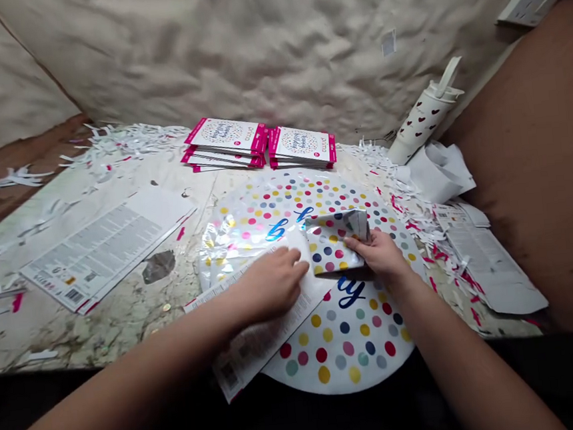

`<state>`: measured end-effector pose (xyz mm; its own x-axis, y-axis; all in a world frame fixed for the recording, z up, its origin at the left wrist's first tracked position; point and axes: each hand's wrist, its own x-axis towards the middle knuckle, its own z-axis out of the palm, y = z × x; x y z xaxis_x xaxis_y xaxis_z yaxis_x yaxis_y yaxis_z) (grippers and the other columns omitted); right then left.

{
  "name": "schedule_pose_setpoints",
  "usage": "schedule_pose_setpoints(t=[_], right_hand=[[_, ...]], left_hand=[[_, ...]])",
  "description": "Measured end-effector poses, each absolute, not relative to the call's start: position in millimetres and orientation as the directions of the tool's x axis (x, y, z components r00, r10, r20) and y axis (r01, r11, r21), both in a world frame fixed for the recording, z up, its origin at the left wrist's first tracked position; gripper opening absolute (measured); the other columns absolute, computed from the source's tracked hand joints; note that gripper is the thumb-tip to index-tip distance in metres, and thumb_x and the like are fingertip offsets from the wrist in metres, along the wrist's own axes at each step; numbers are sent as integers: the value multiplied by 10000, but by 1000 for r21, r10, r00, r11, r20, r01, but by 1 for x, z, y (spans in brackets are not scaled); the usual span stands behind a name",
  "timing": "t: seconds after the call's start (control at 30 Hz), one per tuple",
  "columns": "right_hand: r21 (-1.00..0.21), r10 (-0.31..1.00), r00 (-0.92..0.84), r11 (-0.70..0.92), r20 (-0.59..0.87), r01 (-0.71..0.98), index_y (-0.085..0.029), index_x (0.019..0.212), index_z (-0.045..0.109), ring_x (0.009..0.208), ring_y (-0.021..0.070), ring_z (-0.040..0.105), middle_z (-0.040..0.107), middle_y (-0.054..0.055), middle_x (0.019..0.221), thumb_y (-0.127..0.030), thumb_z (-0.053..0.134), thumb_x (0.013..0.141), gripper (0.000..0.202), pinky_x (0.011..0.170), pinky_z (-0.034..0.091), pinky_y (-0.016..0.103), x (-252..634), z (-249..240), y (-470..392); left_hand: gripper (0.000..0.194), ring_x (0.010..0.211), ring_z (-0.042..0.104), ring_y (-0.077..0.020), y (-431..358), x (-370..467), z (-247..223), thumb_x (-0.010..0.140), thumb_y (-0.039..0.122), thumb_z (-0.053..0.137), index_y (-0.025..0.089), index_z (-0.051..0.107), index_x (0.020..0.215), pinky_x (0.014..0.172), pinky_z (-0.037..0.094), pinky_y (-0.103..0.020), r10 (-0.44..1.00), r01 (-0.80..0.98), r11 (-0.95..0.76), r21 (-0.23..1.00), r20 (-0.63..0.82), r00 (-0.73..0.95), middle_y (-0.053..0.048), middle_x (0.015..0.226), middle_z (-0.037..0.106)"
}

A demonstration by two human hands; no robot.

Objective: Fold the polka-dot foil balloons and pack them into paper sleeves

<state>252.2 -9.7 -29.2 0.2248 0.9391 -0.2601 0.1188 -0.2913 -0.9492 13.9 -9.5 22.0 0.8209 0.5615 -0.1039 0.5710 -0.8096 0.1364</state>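
Note:
A large round white foil balloon (pixel 349 363) with coloured dots and blue lettering lies flat before me. Over its left part rests a long printed card (pixel 276 326), slanting down past the table's front edge. My left hand (pixel 279 279) is above this card with its fingers curled together; what they hold, if anything, is hidden. My right hand (pixel 383 253) pinches the right side of a folded dotted foil balloon (pixel 331 241), thumb on top. This folded piece is over the middle of the round balloon, just right of my left fingertips.
Two stacks of pink-and-white packs, left (pixel 227 136) and right (pixel 303 145), sit at the back. Another printed card (pixel 109 250) lies left; an opened card sleeve (pixel 491 257) lies right. Paper shreds (pixel 129 142) line the edges. A white tumbler (pixel 423 119) with hearts leans back right.

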Motion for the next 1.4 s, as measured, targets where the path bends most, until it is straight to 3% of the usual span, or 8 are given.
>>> schedule_pose_setpoints(t=[0.1, 0.3, 0.53, 0.63, 0.77, 0.93, 1.2, 1.4], right_hand=[[-953, 943, 227, -275, -242, 130, -163, 862, 667, 689, 207, 641, 703, 47, 782, -472, 730, 613, 402, 596, 503, 308, 250, -35, -13], [-947, 978, 132, -191, -161, 259, -172, 784, 690, 671, 201, 610, 675, 25, 708, -442, 698, 665, 294, 590, 474, 307, 248, -22, -25], [-885, 866, -192, -435, -461, 166, -158, 824, 700, 649, 157, 597, 677, 18, 728, -349, 760, 603, 298, 621, 465, 286, 251, -2, -14], [-907, 909, -65, -400, -411, 132, -169, 848, 665, 599, 127, 562, 648, 1, 710, -426, 703, 660, 321, 556, 437, 251, 240, -5, -6], [-933, 975, 64, -223, -214, 283, -172, 767, 629, 555, 110, 497, 588, -22, 643, -432, 650, 699, 270, 499, 379, 228, 224, -5, -5], [-932, 961, 96, -274, -258, 236, -179, 635, 533, 453, 82, 402, 491, -54, 511, -417, 687, 633, 283, 438, 309, 219, 212, 0, -6], [-954, 974, 139, -204, -177, 218, -175, 797, 593, 578, 104, 536, 595, -17, 673, -284, 715, 582, 270, 538, 430, 227, 204, 2, -4], [-931, 914, -228, -286, -336, 225, -161, 615, 624, 462, 96, 491, 546, -26, 498, -226, 635, 644, 72, 475, 402, 233, 195, 9, -9]], left_hand=[[191, 860, 495, -241, 20, 16, 6, 722, 190, 450, 135, 562, 867, 802, 401, -383, 519, 510, -852, 121, 53, 853, -110, 914, 551], [176, 779, 480, -208, 24, 13, -1, 715, 190, 409, 158, 525, 843, 799, 346, -381, 468, 437, -881, 184, 188, 864, -65, 801, 559], [145, 813, 482, -216, 17, 13, 4, 771, 237, 419, 167, 546, 780, 848, 295, -410, 356, 342, -934, 99, 222, 908, -66, 799, 566], [126, 829, 477, -217, 15, 14, 3, 774, 231, 428, 173, 538, 792, 854, 289, -414, 349, 335, -937, 100, 226, 910, -61, 805, 567], [115, 820, 470, -214, 13, 15, 4, 784, 224, 427, 174, 531, 774, 856, 287, -413, 363, 347, -932, 107, 229, 903, -58, 797, 558], [106, 815, 468, -214, 11, 16, 6, 774, 220, 435, 173, 530, 774, 847, 293, -407, 349, 332, -937, 108, 231, 908, -56, 786, 553], [130, 809, 467, -212, 13, 13, 6, 784, 232, 424, 174, 537, 816, 821, 307, -397, 397, 382, -918, 109, 224, 890, -59, 791, 546], [131, 794, 468, -204, 14, 13, 10, 777, 216, 392, 177, 515, 756, 812, 317, -404, 365, 348, -931, 109, 246, 898, -56, 784, 553]])
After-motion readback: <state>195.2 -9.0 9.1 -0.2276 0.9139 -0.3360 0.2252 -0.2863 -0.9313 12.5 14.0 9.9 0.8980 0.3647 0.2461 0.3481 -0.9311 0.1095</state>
